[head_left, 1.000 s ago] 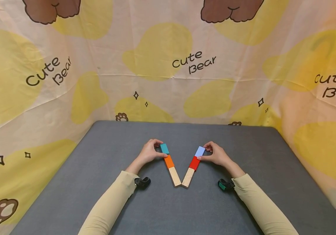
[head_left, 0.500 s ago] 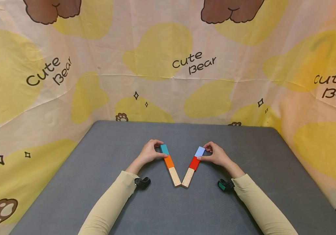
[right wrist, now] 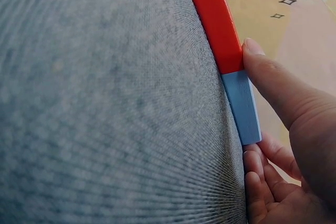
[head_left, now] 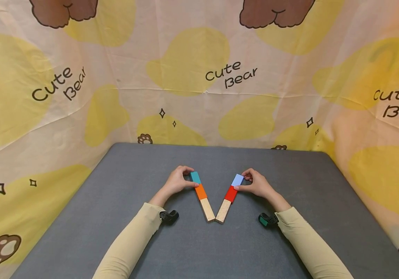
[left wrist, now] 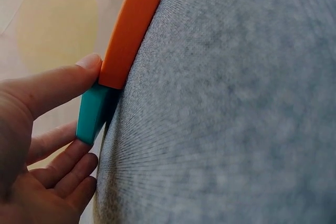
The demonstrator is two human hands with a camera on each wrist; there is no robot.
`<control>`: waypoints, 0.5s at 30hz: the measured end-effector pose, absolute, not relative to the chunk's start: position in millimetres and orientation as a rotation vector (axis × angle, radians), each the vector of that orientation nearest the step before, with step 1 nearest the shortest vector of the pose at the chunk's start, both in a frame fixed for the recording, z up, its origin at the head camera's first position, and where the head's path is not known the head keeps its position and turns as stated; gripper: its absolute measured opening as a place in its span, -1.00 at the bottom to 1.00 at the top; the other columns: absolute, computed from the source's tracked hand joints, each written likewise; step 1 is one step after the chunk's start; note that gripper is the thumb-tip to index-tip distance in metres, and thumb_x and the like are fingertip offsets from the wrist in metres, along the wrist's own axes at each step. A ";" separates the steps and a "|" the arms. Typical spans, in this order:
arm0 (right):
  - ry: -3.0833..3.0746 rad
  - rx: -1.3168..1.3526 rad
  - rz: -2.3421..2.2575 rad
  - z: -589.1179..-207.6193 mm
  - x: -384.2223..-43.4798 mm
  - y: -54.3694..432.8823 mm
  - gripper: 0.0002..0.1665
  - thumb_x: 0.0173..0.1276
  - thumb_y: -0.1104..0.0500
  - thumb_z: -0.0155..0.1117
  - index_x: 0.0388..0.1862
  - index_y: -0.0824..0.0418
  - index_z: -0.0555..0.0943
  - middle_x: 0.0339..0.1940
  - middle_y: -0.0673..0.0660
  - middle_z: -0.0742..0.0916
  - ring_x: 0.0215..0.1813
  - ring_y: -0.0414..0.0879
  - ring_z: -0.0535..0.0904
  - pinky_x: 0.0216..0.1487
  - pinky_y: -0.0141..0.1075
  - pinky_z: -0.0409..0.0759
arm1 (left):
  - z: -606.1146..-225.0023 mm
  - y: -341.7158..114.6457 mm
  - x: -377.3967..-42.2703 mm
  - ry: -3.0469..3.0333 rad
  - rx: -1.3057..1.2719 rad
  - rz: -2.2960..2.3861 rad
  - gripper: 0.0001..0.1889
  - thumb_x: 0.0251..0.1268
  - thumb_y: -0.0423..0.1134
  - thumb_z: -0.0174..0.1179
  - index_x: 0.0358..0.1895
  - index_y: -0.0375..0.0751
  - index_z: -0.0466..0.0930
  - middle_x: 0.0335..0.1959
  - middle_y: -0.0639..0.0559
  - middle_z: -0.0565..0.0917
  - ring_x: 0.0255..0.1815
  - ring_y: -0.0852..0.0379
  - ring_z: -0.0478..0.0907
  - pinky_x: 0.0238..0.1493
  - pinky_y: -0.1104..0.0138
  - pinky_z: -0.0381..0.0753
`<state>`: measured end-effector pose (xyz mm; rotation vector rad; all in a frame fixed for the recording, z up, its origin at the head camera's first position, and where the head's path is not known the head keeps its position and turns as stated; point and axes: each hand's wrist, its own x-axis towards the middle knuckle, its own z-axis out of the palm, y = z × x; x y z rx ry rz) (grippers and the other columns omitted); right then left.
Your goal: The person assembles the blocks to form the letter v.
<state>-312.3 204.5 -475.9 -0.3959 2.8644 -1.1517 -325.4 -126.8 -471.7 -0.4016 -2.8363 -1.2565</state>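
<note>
On the grey table, rectangular wooden blocks form a V whose point faces the person. The left arm runs from a teal block (head_left: 195, 177) through an orange block (head_left: 201, 192) to a plain wood block (head_left: 207, 210). On the other side lie a light blue block (head_left: 237, 179), a red block (head_left: 231, 194) and another plain wood block (head_left: 223, 211). My left hand (head_left: 178, 180) pinches the teal block, thumb by its joint with the orange one, fingers at its far end. Likewise my right hand (head_left: 257, 183) pinches the light blue block, its thumb (right wrist: 257, 51) beside the red block's end.
The grey cloth-covered table (head_left: 304, 174) stretches around the V on all sides. A printed fabric backdrop (head_left: 199, 77) encloses its back and sides. Dark bands with small devices (head_left: 169, 217) sit on both wrists.
Both hands keep their places at the far ends of the V. The teal block has shifted very slightly toward the person; the other blocks lie as before.
</note>
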 end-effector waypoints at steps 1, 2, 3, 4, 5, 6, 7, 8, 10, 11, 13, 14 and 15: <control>2.865 -0.395 -1.151 -475.9 -312.4 204.5 -0.26 0.00 -0.11 0.52 0.01 0.30 0.46 -0.04 0.24 0.61 0.02 0.07 0.51 0.12 -0.02 0.48 | -471.8 -127.0 -325.4 -2.835 -0.404 -1.252 -0.37 -0.20 -0.06 0.54 0.04 -0.20 0.59 -0.02 -0.12 0.55 0.05 -0.04 0.49 0.14 0.11 0.45; 2.864 -0.393 -1.150 -476.0 -312.5 204.5 -0.26 0.00 -0.12 0.52 0.01 0.30 0.46 -0.04 0.24 0.61 0.02 0.07 0.51 0.12 -0.02 0.48 | -471.8 -127.3 -325.4 -2.836 -0.404 -1.252 -0.37 -0.20 -0.07 0.54 0.04 -0.20 0.59 -0.01 -0.12 0.55 0.05 -0.04 0.49 0.15 0.12 0.45; 2.865 -0.392 -1.147 -476.1 -312.6 204.6 -0.26 0.00 -0.12 0.52 0.01 0.30 0.46 -0.04 0.24 0.61 0.02 0.07 0.51 0.12 -0.03 0.48 | -471.8 -127.5 -325.4 -2.837 -0.406 -1.248 -0.37 -0.19 -0.06 0.54 0.05 -0.20 0.59 -0.01 -0.12 0.55 0.05 -0.04 0.49 0.15 0.12 0.45; 2.865 -0.391 -1.144 -476.2 -312.6 204.6 -0.26 0.00 -0.12 0.51 0.01 0.30 0.46 -0.03 0.24 0.61 0.02 0.07 0.51 0.13 -0.02 0.48 | -471.8 -127.7 -325.1 -2.837 -0.408 -1.246 -0.37 -0.19 -0.06 0.54 0.05 -0.20 0.59 -0.01 -0.12 0.55 0.05 -0.04 0.49 0.15 0.12 0.45; 2.863 -0.390 -1.144 -476.2 -312.6 204.6 -0.26 0.00 -0.12 0.51 0.01 0.29 0.46 -0.03 0.24 0.61 0.02 0.07 0.51 0.13 -0.02 0.47 | -471.7 -127.9 -324.8 -2.839 -0.408 -1.247 -0.37 -0.19 -0.06 0.54 0.05 -0.20 0.59 -0.01 -0.12 0.55 0.06 -0.04 0.49 0.15 0.12 0.45; 2.861 -0.389 -1.144 -476.3 -312.6 204.5 -0.26 0.00 -0.12 0.51 0.02 0.29 0.46 -0.03 0.24 0.61 0.03 0.07 0.51 0.13 -0.02 0.47 | -471.8 -128.2 -324.6 -2.840 -0.409 -1.246 -0.37 -0.19 -0.06 0.54 0.06 -0.20 0.59 -0.01 -0.12 0.55 0.06 -0.03 0.49 0.15 0.12 0.45; 2.859 -0.388 -1.146 -476.2 -312.6 204.5 -0.26 0.00 -0.12 0.51 0.02 0.29 0.46 -0.03 0.24 0.61 0.03 0.07 0.51 0.13 -0.02 0.47 | -471.7 -128.5 -324.4 -2.840 -0.411 -1.248 -0.37 -0.18 -0.06 0.53 0.06 -0.20 0.59 0.00 -0.12 0.55 0.06 -0.03 0.49 0.15 0.12 0.45; 2.858 -0.389 -1.148 -476.2 -312.6 204.5 -0.26 0.00 -0.12 0.51 0.02 0.29 0.46 -0.03 0.24 0.61 0.03 0.07 0.51 0.13 -0.02 0.47 | -471.7 -128.8 -324.3 -2.842 -0.414 -1.248 -0.37 -0.18 -0.06 0.53 0.06 -0.20 0.59 0.00 -0.11 0.55 0.06 -0.03 0.49 0.16 0.12 0.45; 2.856 -0.391 -1.152 -476.1 -312.8 204.7 -0.26 0.00 -0.11 0.52 0.01 0.30 0.46 -0.03 0.24 0.61 0.03 0.08 0.51 0.13 -0.02 0.47 | -471.5 -129.4 -324.0 -2.844 -0.423 -1.251 -0.38 -0.16 -0.05 0.52 0.06 -0.20 0.59 0.00 -0.11 0.56 0.06 -0.03 0.49 0.16 0.12 0.45; 2.855 -0.391 -1.155 -476.0 -312.8 204.7 -0.26 0.00 -0.11 0.52 0.01 0.29 0.46 -0.03 0.24 0.61 0.03 0.07 0.52 0.13 -0.02 0.47 | -471.5 -129.7 -323.8 -2.845 -0.428 -1.249 -0.38 -0.15 -0.05 0.52 0.06 -0.20 0.59 0.00 -0.11 0.56 0.06 -0.03 0.49 0.16 0.12 0.45; 2.855 -0.395 -1.160 -475.9 -312.9 204.7 -0.27 0.00 -0.11 0.52 0.01 0.29 0.47 -0.03 0.24 0.61 0.02 0.07 0.52 0.13 -0.02 0.47 | -471.5 -130.3 -323.8 -2.843 -0.441 -1.244 -0.38 -0.14 -0.05 0.51 0.06 -0.20 0.58 0.00 -0.10 0.56 0.06 -0.02 0.49 0.15 0.11 0.45; 2.856 -0.397 -1.161 -475.9 -312.9 204.8 -0.27 0.00 -0.11 0.52 0.01 0.29 0.47 -0.03 0.24 0.62 0.02 0.07 0.52 0.13 -0.02 0.47 | -471.4 -130.6 -323.8 -2.843 -0.448 -1.242 -0.38 -0.13 -0.05 0.51 0.07 -0.20 0.58 0.01 -0.10 0.57 0.06 -0.02 0.49 0.15 0.11 0.45; 2.855 -0.399 -1.164 -475.9 -313.0 204.8 -0.27 0.00 -0.11 0.52 0.00 0.29 0.47 -0.03 0.24 0.62 0.02 0.07 0.52 0.13 -0.02 0.47 | -471.4 -131.0 -323.8 -2.842 -0.451 -1.241 -0.38 -0.13 -0.05 0.51 0.07 -0.20 0.58 0.01 -0.10 0.57 0.06 -0.01 0.49 0.16 0.11 0.45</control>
